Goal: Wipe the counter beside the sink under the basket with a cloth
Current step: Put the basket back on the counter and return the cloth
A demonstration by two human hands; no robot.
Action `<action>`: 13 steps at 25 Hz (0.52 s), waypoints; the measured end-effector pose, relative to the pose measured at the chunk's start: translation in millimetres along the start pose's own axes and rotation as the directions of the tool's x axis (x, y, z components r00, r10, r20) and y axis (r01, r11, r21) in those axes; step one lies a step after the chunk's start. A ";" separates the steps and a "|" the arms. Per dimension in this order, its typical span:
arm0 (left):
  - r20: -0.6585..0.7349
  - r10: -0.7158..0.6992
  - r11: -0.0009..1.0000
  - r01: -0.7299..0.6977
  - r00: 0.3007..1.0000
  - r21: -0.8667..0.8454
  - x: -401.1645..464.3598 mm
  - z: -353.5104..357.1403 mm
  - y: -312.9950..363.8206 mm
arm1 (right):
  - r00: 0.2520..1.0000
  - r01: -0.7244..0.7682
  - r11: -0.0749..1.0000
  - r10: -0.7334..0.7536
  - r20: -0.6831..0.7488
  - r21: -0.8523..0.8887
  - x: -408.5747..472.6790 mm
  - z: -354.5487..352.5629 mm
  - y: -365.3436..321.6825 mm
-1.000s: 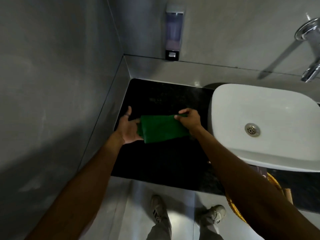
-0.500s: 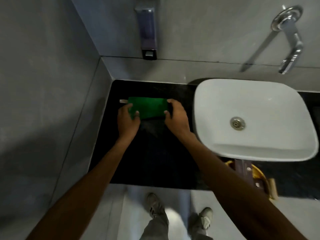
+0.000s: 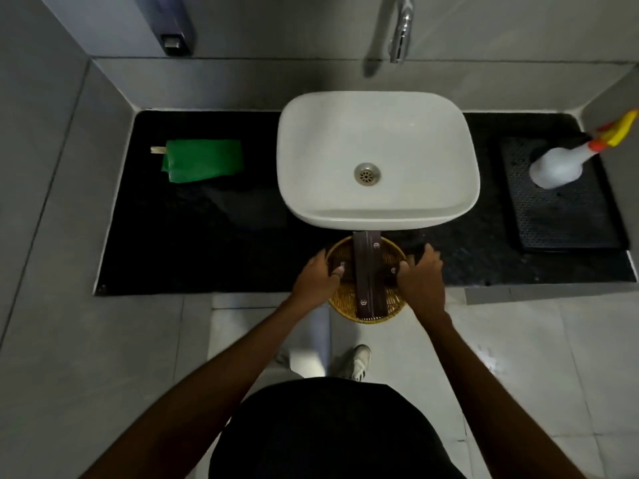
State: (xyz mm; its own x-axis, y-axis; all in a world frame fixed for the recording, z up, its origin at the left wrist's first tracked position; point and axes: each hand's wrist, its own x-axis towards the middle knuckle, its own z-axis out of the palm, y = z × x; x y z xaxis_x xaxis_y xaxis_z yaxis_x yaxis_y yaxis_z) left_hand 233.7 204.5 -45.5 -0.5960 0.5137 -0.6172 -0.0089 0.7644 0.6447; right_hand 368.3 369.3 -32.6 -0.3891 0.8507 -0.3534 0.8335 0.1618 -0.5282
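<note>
A folded green cloth [image 3: 203, 160] lies on the black counter [image 3: 193, 243] left of the white sink [image 3: 377, 133], with nobody touching it. A round wicker basket [image 3: 345, 307] sits at the counter's front edge below the sink and overhangs it. A dark brown flat box [image 3: 368, 274] lies across the basket. My left hand [image 3: 316, 276] grips the basket's left rim, thumb inside. My right hand [image 3: 420, 276] grips its right rim.
A white spray bottle [image 3: 562, 165] with a yellow and orange trigger lies on a black perforated mat [image 3: 560, 209] at the counter's right end. A soap dispenser [image 3: 173, 25] and a chrome tap [image 3: 401, 32] are on the back wall. My shoes stand on the tiled floor below.
Both hands let go of the green cloth, left folded on the counter, and moved right and toward me onto the basket's rim. My view swung right and now centres on the sink.
</note>
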 end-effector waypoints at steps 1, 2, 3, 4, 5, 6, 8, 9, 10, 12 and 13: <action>-0.033 0.007 0.999 -0.006 0.999 0.041 -1.9 7.4 3.6 | 0.995 -0.020 0.999 0.017 0.100 0.029 3.8 -3.9 12.0; -0.068 -0.002 0.999 0.005 0.998 0.038 -3.6 9.8 5.4 | 0.991 0.008 0.999 -0.012 0.136 0.033 7.4 -3.1 18.8; -0.100 -0.015 0.999 0.018 0.995 0.037 -6.0 9.4 3.4 | 0.988 0.052 0.999 -0.052 0.146 0.004 8.5 -0.9 22.2; -0.120 -0.032 0.998 0.037 0.992 0.045 -10.3 5.2 0.6 | 0.985 0.090 0.996 -0.086 0.148 -0.018 6.3 2.1 20.6; -0.135 -0.037 0.997 0.046 0.990 0.063 -14.1 -1.0 -5.3 | 0.979 0.126 0.991 -0.117 0.164 -0.047 0.6 6.2 16.5; -0.139 -0.043 0.995 0.055 0.989 0.080 -19.9 -10.7 -13.2 | 0.971 0.152 0.987 -0.137 0.198 -0.061 -6.8 11.9 11.4; -0.149 -0.056 0.994 0.069 0.987 0.085 -29.8 -38.4 -37.8 | 0.946 0.207 0.975 -0.180 0.271 -0.075 -24.8 26.0 -8.5; -0.164 -0.069 0.993 0.083 0.984 0.078 -35.7 -57.5 -53.2 | 0.928 0.237 0.969 -0.205 0.311 -0.069 -33.8 35.8 -24.4; -0.191 -0.094 0.992 0.108 0.977 0.062 -41.4 -79.4 -67.2 | 0.909 0.262 0.964 -0.231 0.346 -0.046 -41.6 46.3 -43.9; -0.267 -0.157 0.986 0.167 0.951 0.015 -49.6 -127.3 -91.9 | 0.872 0.321 0.947 -0.286 0.397 -0.022 -54.8 69.1 -91.1; -0.303 -0.183 0.982 0.189 0.935 -0.010 -50.0 -155.8 -104.6 | 0.852 0.361 0.932 -0.324 0.411 -0.013 -60.1 84.9 -118.7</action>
State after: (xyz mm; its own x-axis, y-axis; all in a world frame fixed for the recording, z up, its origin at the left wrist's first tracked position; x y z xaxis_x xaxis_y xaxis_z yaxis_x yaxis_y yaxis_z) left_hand 139.3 38.1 -11.9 -0.7992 0.2221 -0.5586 -0.1295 0.8438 0.5208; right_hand 259.5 256.5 -14.2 -0.7627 0.4671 -0.4473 0.6421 0.4647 -0.6097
